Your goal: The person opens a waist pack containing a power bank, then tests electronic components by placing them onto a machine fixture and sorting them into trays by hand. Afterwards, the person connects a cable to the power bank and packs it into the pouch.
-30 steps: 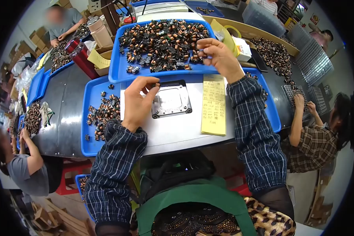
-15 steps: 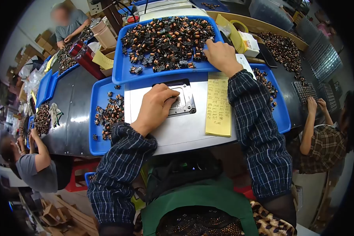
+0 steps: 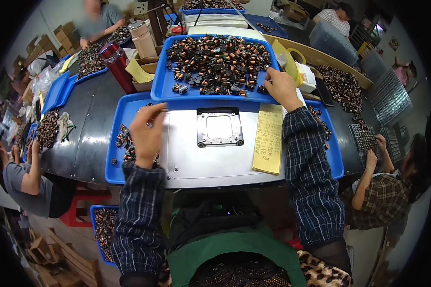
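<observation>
My left hand (image 3: 147, 134) is raised at the left side of the metal work plate (image 3: 191, 170), overlapping the left blue tray (image 3: 114, 173). Its thumb and fingers are drawn together, slightly blurred, around a small dark bit I cannot make out. At the lower right corner of the upper blue tray (image 3: 160, 86), my right hand (image 3: 282, 88) pinches a small black coil part (image 3: 262, 89) at its fingertips. A heap of black parts with copper windings (image 3: 218, 62) fills that tray. Between my hands, the dark-framed fixture (image 3: 219, 126) shows its bare light centre.
A yellow handwritten sheet (image 3: 267, 143) lies right of the fixture. Upper left stand a red flask (image 3: 117, 67) and a pale bottle (image 3: 142, 38). Tape (image 3: 299, 56) and a phone (image 3: 323, 92) lie to the right. People work on both sides, one by a part-filled grid tray (image 3: 363, 138).
My left hand has left the fixture and moved left, uncovering it. My right hand has drawn back from the heap to the tray's lower right corner. The view has shifted slightly.
</observation>
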Demonstrator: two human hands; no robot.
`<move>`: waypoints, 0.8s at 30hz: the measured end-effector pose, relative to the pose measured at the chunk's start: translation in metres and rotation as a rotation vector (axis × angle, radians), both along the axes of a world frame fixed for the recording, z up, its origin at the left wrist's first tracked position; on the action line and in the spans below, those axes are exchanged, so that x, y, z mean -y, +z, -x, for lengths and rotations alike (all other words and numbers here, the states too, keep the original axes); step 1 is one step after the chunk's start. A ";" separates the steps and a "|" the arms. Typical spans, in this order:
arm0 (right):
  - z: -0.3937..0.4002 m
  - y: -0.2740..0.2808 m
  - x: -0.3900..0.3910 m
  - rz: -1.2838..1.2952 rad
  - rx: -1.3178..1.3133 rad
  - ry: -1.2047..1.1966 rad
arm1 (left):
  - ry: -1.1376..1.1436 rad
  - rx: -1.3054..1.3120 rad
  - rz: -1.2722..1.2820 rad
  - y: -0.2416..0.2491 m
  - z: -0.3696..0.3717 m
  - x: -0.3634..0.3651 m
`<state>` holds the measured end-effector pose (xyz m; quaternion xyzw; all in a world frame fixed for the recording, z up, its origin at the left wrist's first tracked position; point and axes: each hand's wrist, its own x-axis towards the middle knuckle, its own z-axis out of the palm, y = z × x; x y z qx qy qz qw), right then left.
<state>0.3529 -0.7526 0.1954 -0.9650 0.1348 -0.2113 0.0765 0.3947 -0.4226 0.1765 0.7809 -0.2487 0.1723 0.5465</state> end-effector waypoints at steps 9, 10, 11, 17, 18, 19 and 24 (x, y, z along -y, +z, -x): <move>0.019 0.021 -0.039 -0.664 0.160 0.495 | 0.143 0.126 -0.222 -0.018 -0.031 -0.026; 0.020 0.019 -0.049 -0.693 0.102 0.571 | 0.139 0.174 -0.236 -0.010 -0.031 -0.012; 0.021 0.015 -0.060 -0.723 0.042 0.646 | 0.137 0.221 -0.251 -0.004 -0.035 0.002; 0.029 0.005 -0.093 -0.478 -0.136 0.841 | 0.210 0.511 -0.380 -0.008 -0.049 0.058; 0.029 0.004 -0.094 -0.403 -0.138 0.831 | 0.196 0.497 -0.446 -0.012 -0.051 0.061; 0.029 0.004 -0.096 -0.328 -0.137 0.821 | 0.181 0.485 -0.513 -0.016 -0.053 0.063; 0.030 0.002 -0.106 -0.259 -0.105 0.851 | 0.077 0.395 -0.377 -0.007 -0.044 0.061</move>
